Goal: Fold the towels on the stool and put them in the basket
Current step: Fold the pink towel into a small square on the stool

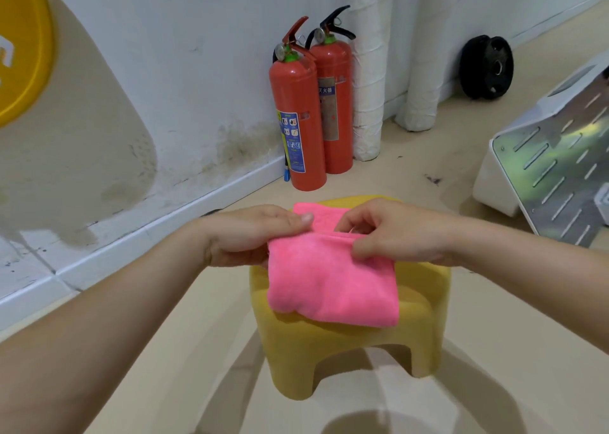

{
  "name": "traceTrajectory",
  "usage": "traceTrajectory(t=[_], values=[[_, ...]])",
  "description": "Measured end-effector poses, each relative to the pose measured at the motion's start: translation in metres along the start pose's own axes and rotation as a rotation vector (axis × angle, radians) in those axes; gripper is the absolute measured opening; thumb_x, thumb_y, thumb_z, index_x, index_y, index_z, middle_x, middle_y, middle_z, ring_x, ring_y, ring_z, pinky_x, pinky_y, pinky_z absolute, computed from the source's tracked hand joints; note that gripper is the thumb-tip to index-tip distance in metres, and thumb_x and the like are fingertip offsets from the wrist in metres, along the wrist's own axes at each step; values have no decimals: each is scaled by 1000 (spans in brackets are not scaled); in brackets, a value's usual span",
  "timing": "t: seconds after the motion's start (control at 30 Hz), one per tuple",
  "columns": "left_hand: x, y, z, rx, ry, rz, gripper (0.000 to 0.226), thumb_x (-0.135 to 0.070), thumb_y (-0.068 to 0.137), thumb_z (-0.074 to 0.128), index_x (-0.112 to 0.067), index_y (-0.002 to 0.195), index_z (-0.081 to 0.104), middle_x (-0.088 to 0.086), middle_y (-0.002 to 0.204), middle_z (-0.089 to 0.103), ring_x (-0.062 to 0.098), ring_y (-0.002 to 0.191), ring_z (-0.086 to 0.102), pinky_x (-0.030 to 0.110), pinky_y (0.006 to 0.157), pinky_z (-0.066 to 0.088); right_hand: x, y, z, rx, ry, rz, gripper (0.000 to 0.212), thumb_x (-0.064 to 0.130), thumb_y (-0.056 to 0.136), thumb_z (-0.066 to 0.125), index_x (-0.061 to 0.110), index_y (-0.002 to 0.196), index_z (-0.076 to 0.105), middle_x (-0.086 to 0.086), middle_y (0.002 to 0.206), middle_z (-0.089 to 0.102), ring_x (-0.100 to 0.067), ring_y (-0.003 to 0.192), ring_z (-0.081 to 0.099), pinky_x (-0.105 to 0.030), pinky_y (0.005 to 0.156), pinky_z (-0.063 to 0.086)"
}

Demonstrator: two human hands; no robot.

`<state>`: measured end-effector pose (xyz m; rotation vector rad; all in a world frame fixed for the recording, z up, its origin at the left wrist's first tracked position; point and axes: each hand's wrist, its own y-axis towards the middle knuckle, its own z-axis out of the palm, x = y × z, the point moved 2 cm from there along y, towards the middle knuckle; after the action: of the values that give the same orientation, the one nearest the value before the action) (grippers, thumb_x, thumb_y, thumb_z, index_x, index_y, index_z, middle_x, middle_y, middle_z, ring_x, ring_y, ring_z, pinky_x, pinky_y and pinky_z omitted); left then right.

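Far left, a yellow plastic rim (23,54) poked in at the edge. The left hand (250,236) pinched the folded pink towel (329,285) at its upper left corner, thumb on top. The towel lay across the yellow stool (329,354), near edge drooping over the front. More pink showed behind the fold; same towel or another, I couldn't tell. Two red fire extinguishers (298,120) stood against the wall beyond. The right hand (398,232) gripped the upper right edge, fingers curled. Far right sat a slotted metal unit (547,173).
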<state>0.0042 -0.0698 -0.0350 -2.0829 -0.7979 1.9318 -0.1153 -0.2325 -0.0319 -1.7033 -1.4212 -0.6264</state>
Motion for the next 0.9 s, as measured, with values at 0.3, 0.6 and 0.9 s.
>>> traceTrajectory(t=[0.3, 0.6, 0.9], values=[[25, 20, -8, -232, -344, -112, 38, -24, 86, 67, -17, 122, 57, 1, 76, 65, 11, 57, 61, 30, 60, 58, -35, 43, -5, -457, -275, -126, 17, 14, 95, 49, 12, 103, 64, 2, 93, 64, -17, 88, 55, -24, 70, 32], [37, 38, 2, -715, 214, 97, 42, -19, 93, 54, -36, 130, 41, 5, 88, 66, 20, 83, 64, 37, 75, 52, -48, 67, 7, -451, -606, -121, 17, 18, 99, 36, 12, 108, 49, -15, 99, 64, -37, 91, 57, -43, 72, 45], [28, 50, 4, -894, 892, 235, 44, -25, 97, 41, -41, 138, 31, 4, 86, 66, 35, 89, 61, 38, 70, 45, -51, 69, -3, -622, -741, 23, 36, 45, 97, 39, 12, 97, 54, -15, 95, 66, -37, 87, 61, -36, 62, 40]])
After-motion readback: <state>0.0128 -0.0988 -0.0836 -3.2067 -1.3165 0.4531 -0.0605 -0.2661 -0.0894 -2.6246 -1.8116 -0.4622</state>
